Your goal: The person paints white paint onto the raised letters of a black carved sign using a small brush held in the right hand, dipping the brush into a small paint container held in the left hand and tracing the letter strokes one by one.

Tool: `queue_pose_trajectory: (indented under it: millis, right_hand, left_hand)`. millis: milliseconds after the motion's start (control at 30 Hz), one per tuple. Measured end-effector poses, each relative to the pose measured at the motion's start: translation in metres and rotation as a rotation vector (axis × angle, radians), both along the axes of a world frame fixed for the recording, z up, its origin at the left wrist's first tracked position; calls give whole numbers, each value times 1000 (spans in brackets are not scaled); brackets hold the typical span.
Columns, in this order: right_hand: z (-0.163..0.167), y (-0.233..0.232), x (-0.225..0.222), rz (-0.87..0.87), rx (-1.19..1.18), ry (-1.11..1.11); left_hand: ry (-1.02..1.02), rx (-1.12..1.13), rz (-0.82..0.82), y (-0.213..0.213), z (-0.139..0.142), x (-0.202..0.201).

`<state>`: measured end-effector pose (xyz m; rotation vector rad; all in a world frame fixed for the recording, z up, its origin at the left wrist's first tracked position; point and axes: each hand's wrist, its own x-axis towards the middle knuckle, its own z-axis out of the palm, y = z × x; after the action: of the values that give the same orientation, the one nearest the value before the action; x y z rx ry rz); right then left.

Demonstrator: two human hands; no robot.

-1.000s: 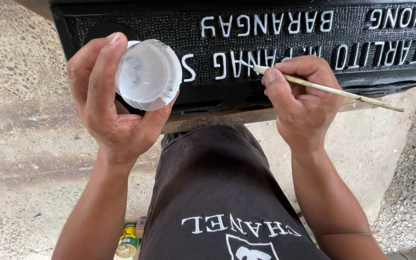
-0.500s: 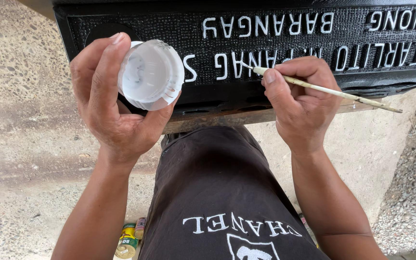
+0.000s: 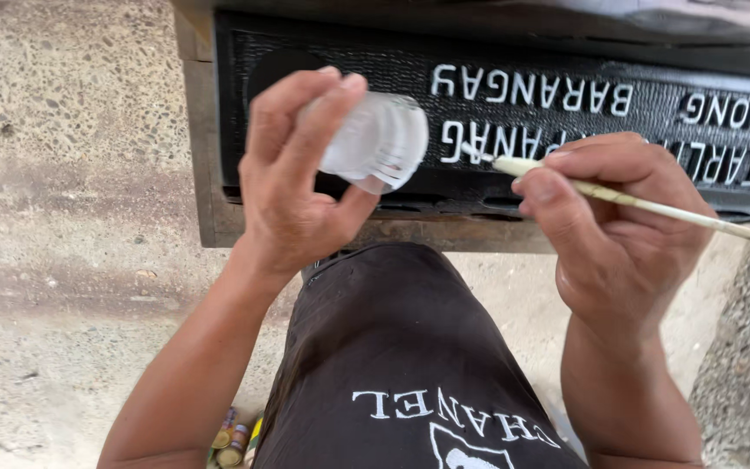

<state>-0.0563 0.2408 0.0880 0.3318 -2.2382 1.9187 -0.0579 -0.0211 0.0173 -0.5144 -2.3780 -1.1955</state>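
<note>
Brush (image 3: 644, 206), pinched in the right hand (image 3: 618, 234), meets the centre-frame sign's (image 3: 566, 130) lettering; left hand (image 3: 292, 182) grips a cup (image 3: 375, 143) (close for dipping, probably).

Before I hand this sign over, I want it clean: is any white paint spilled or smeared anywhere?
No spill or smear shows. The left hand holds the small paint cup tilted; the right hand keeps the thin brush on the black sign.

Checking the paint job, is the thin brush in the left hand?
No, the thin pale brush is in the right hand; the left hand holds a small clear cup.
</note>
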Motion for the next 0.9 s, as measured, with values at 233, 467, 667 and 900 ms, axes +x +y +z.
queue_pose_trajectory:
  millis: [233, 467, 667, 900]
  right_hand:
    - [37, -48, -18, 107, 555, 85]
    - [39, -73, -26, 130, 652, 85]
    - [31, -68, -25, 147, 651, 72]
    - [20, -37, -20, 117, 35, -273]
  left_hand:
    - [-37, -39, 11, -1, 10, 6]
    - [-24, -18, -9, -7, 12, 6]
    - [-12, 7, -18, -7, 10, 6]
    - [-64, 44, -10, -8, 11, 7]
